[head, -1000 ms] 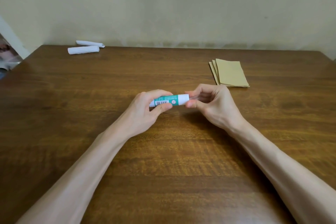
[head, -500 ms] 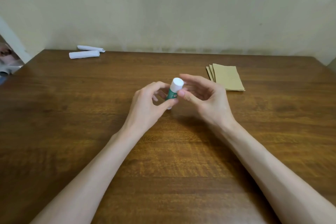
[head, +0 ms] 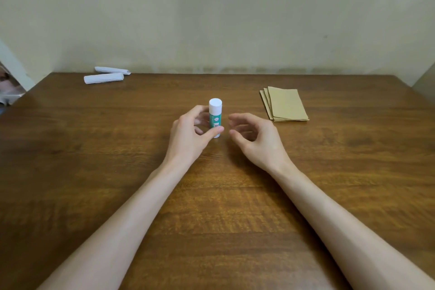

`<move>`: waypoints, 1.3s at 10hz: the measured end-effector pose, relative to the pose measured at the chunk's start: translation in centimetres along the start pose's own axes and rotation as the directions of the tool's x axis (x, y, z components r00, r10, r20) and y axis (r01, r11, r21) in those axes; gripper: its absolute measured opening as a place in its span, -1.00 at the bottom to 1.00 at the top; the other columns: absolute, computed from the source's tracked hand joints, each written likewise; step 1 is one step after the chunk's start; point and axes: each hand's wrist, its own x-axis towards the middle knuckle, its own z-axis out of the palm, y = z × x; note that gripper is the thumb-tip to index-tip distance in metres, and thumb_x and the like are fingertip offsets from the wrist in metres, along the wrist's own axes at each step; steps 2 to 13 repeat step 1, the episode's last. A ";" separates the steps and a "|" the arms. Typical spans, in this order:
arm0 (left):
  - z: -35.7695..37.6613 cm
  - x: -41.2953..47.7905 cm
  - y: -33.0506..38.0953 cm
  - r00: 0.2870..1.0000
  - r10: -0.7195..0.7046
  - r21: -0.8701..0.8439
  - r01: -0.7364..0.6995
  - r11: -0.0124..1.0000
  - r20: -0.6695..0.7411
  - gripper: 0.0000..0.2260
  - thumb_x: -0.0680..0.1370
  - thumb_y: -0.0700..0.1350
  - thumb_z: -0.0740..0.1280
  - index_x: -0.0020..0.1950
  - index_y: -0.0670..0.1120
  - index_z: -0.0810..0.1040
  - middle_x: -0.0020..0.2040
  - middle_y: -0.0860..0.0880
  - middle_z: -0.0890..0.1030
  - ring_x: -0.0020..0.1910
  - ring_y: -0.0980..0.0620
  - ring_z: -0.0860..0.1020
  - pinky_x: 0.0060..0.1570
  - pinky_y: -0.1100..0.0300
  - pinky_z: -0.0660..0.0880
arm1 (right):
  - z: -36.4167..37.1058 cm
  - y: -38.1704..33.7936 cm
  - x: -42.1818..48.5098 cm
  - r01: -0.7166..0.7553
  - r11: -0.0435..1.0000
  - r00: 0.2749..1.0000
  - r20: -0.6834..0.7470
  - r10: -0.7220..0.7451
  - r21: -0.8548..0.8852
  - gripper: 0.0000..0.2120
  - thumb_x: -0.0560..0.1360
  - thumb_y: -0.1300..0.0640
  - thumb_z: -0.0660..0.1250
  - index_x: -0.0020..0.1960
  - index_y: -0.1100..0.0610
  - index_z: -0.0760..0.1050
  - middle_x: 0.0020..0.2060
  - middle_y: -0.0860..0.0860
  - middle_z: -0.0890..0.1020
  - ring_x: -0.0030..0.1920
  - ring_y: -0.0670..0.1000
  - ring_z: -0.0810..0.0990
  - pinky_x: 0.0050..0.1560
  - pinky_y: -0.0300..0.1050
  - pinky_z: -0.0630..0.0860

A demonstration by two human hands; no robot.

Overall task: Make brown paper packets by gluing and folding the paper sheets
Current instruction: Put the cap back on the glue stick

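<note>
A green and white glue stick (head: pixel 215 115) stands upright on the wooden table (head: pixel 211 207), its white cap on top. My left hand (head: pixel 191 135) holds its lower part between thumb and fingers. My right hand (head: pixel 256 139) hovers just right of the stick, fingers loosely curled, holding nothing and not touching it. A small stack of brown paper sheets (head: pixel 284 104) lies flat on the table to the right, beyond my right hand.
Two white rolled papers (head: pixel 104 75) lie at the table's far left, near the wall. The pale wall (head: pixel 211 19) runs along the far edge. Some clutter (head: pixel 8 92) shows past the left edge.
The glue stick went from lying sideways between both hands to standing upright on the table. My right hand has let go and drawn slightly right; the left still holds it.
</note>
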 end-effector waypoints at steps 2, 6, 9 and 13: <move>0.4 0.0 -0.3 1.000 0.023 0.066 -0.023 0.998 -0.001 -0.43 0.45 0.03 0.60 0.41 0.08 0.50 0.07 0.26 0.56 0.09 0.22 0.58 0.01 0.08 0.64 | 0.4 -0.2 -0.3 0.067 0.969 0.998 0.022 -0.064 -0.238 -0.65 0.58 0.15 0.47 0.36 0.00 0.62 0.12 -0.13 0.70 0.10 -0.17 0.65 0.19 -0.18 0.62; 0.4 0.0 -0.3 1.000 0.023 0.066 -0.023 0.998 -0.001 -0.43 0.45 0.03 0.60 0.41 0.08 0.50 0.07 0.26 0.56 0.09 0.22 0.58 0.01 0.08 0.64 | 0.4 -0.2 -0.3 0.067 0.969 0.998 0.022 -0.064 -0.238 -0.65 0.58 0.15 0.47 0.36 0.00 0.62 0.12 -0.13 0.70 0.10 -0.17 0.65 0.19 -0.18 0.62; 0.4 0.0 -0.3 1.000 0.023 0.066 -0.023 0.998 -0.001 -0.43 0.45 0.03 0.60 0.41 0.08 0.50 0.07 0.26 0.56 0.09 0.22 0.58 0.01 0.08 0.64 | 0.4 -0.2 -0.3 0.067 0.969 0.998 0.022 -0.064 -0.238 -0.65 0.58 0.15 0.47 0.36 0.00 0.62 0.12 -0.13 0.70 0.10 -0.17 0.65 0.19 -0.18 0.62; 0.4 0.0 -0.3 1.000 0.023 0.066 -0.023 0.998 -0.001 -0.43 0.45 0.03 0.60 0.41 0.08 0.50 0.07 0.26 0.56 0.09 0.22 0.58 0.01 0.08 0.64 | 0.4 -0.2 -0.3 0.067 0.969 0.998 0.022 -0.064 -0.238 -0.65 0.58 0.15 0.47 0.36 0.00 0.62 0.12 -0.13 0.70 0.10 -0.17 0.65 0.19 -0.18 0.62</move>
